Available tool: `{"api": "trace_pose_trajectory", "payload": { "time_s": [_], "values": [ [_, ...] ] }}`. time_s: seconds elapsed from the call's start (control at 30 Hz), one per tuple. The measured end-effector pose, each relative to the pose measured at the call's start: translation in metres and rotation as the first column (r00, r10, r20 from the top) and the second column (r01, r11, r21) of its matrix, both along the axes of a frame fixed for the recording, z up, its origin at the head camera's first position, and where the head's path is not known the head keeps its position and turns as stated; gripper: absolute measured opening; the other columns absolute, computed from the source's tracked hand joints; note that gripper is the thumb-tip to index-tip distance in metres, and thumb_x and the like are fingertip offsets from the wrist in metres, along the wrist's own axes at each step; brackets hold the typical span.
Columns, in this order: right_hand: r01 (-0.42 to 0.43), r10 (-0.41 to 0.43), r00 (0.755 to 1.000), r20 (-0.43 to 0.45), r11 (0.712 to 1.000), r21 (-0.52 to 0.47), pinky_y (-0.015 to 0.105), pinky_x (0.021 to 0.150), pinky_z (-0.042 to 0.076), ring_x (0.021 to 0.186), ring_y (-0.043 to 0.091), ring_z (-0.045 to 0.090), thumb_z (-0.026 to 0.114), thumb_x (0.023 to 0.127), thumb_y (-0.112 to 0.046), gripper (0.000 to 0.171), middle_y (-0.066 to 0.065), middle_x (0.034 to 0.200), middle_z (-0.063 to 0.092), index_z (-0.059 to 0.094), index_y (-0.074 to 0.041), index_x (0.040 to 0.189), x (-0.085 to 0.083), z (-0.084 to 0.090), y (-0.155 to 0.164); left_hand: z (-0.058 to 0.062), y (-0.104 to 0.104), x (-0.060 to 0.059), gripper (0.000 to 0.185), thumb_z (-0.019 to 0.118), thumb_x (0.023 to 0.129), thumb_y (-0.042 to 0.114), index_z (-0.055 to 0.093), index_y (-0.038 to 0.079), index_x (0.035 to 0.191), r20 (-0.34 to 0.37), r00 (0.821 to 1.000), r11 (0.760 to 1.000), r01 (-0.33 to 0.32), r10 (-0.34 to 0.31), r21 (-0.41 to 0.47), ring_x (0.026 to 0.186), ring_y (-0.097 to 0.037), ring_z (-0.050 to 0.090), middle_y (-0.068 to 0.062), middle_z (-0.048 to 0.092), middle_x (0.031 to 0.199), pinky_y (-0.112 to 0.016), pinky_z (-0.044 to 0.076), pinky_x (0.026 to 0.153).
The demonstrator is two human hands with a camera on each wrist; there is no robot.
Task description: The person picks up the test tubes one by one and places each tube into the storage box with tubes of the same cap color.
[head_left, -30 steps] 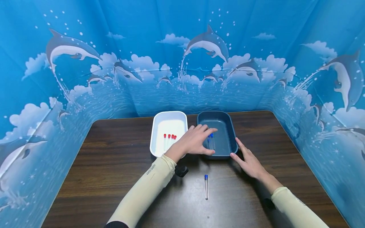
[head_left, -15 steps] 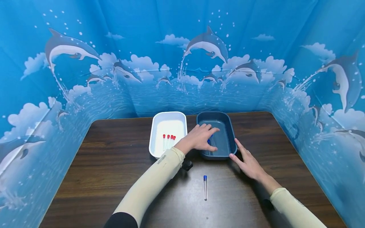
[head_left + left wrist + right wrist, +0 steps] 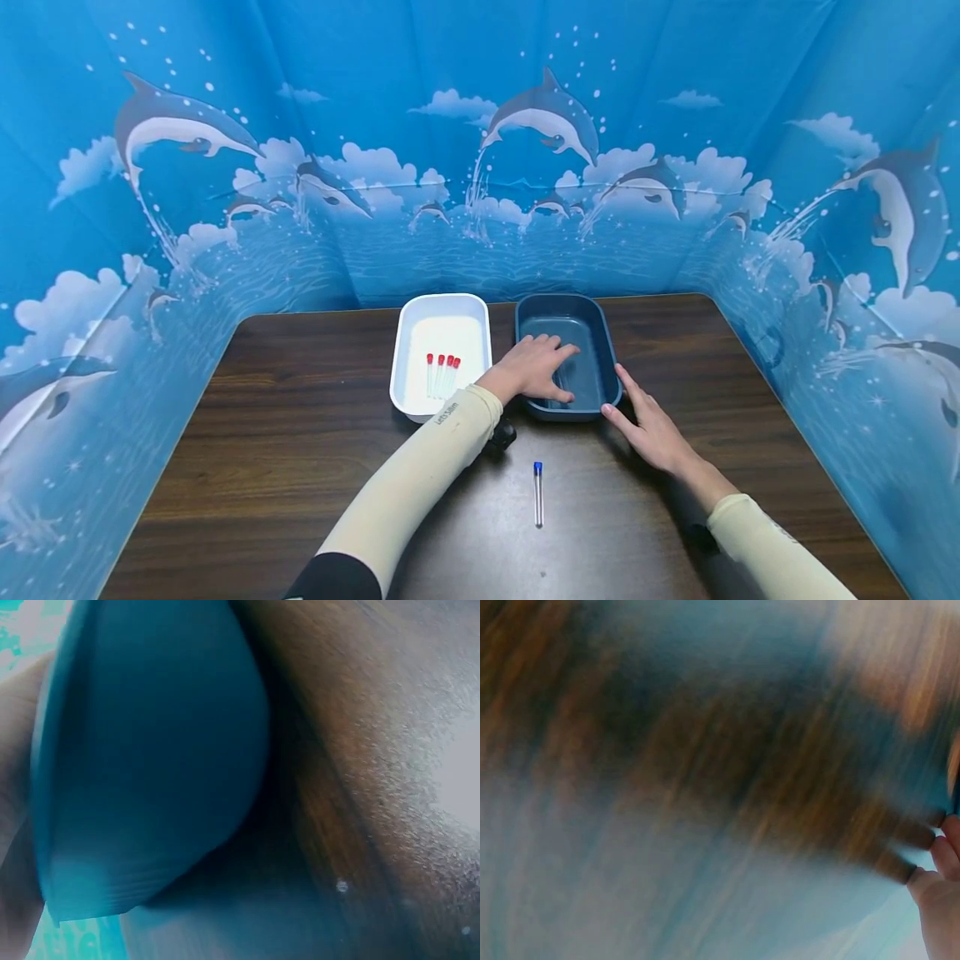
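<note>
My left hand (image 3: 534, 367) reaches over the dark blue tray (image 3: 566, 321), its thumb and forefinger spread apart. Whatever lies beneath the palm is hidden. Against the tray's right front rim rest the extended fingers of my right hand (image 3: 652, 429). In the left wrist view, the outer wall of the tray (image 3: 157, 765) fills the left half beside part of the hand (image 3: 13, 750). A clear tube with a blue cap (image 3: 538, 496) lies on the table in front of the tray. The right wrist view is blurred, with fingers (image 3: 939, 892) at its right edge.
Left of the dark tray stands a white tray (image 3: 442, 321) holding several red-capped tubes (image 3: 441, 377). Both sit near the back edge of the brown wooden table (image 3: 300, 433). A blue dolphin-print curtain (image 3: 420, 125) surrounds the table.
My left hand has shifted right, further over the dark tray, and now covers the blue-capped tubes that showed inside it. My right hand has stayed at the rim.
</note>
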State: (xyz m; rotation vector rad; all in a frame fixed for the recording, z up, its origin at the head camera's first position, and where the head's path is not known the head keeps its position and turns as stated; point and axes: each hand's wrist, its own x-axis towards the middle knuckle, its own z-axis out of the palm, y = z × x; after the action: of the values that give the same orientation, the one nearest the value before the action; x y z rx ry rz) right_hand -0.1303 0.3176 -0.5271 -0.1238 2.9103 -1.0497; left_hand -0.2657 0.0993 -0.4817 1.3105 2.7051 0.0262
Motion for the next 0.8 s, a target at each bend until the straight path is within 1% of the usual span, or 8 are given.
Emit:
{"api": "trace_pose_trajectory", "payload": {
  "time_s": [0.2, 0.43, 0.53, 0.8],
  "values": [
    [0.003, -0.003, 1.0, -0.011, 1.0, 0.003, 0.075, 0.096, 0.03, 0.135, 0.05, 0.031, 0.044, 0.1, -0.055, 0.076, 0.021, 0.159, 0.022, 0.002, -0.032, 0.159, -0.001, 0.0, 0.0, -0.004, 0.004, 0.0, 0.086, 0.061, 0.081, 0.071, 0.036, 0.027, 0.151, -0.023, 1.0, 0.999, 0.002, -0.003, -0.036, 0.125, -0.022, 0.043, -0.005, 0.045, 0.143, -0.045, 0.034, 0.109],
    [-0.008, 0.007, 0.999, -0.033, 1.0, -0.005, 0.073, 0.097, 0.03, 0.135, 0.046, 0.033, 0.045, 0.1, -0.055, 0.075, 0.02, 0.157, 0.027, 0.004, -0.033, 0.159, 0.001, 0.0, 0.0, -0.008, 0.008, 0.001, 0.086, 0.062, 0.081, 0.071, 0.036, 0.028, 0.151, -0.044, 0.999, 0.997, 0.0, -0.003, -0.071, 0.122, -0.02, 0.044, -0.003, 0.046, 0.14, -0.042, 0.036, 0.103],
    [-0.006, 0.006, 0.999, -0.037, 1.0, -0.006, 0.073, 0.097, 0.031, 0.135, 0.046, 0.033, 0.045, 0.1, -0.055, 0.075, 0.019, 0.158, 0.026, 0.004, -0.033, 0.159, 0.001, 0.0, 0.001, -0.009, 0.009, 0.002, 0.087, 0.062, 0.081, 0.071, 0.036, 0.028, 0.151, -0.057, 0.998, 0.996, -0.001, -0.004, -0.091, 0.126, -0.022, 0.043, -0.004, 0.045, 0.143, -0.044, 0.034, 0.106],
    [-0.002, 0.001, 1.0, -0.029, 1.0, -0.008, 0.073, 0.096, 0.031, 0.135, 0.046, 0.034, 0.045, 0.1, -0.055, 0.075, 0.019, 0.157, 0.027, 0.003, -0.034, 0.159, 0.002, -0.002, 0.001, -0.012, 0.011, 0.002, 0.089, 0.062, 0.08, 0.072, 0.035, 0.028, 0.152, -0.058, 0.998, 0.993, -0.006, -0.001, -0.122, 0.131, -0.023, 0.041, -0.004, 0.042, 0.148, -0.046, 0.031, 0.11]
  ]
}}
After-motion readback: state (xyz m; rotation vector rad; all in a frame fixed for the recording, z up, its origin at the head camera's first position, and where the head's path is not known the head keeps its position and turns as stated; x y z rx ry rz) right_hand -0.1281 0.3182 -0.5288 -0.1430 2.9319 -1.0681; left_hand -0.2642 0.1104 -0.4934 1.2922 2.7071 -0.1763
